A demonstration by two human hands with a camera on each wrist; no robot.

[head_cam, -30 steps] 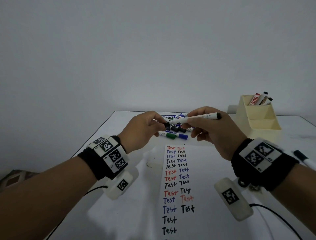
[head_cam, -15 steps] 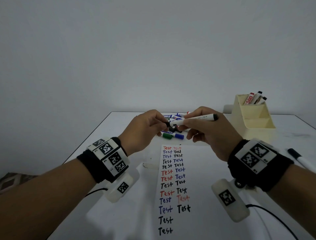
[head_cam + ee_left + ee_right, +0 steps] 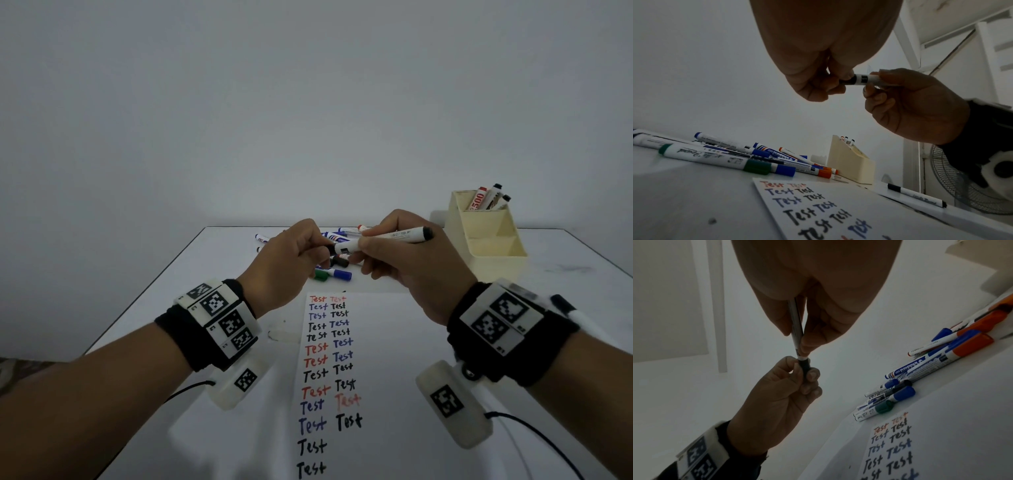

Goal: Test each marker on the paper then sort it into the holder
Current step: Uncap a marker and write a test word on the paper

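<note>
Grey wall behind, white table below. Above the pile of markers at the far edge, our right hand grips the marker by its barrel while our left hand pinches its black cap. We judge a straight pull along the barrel best. The paper, mid-table, reads "Test" repeatedly; one marker says "Whiteboard", one in the holder, far right corner, "500".
</note>
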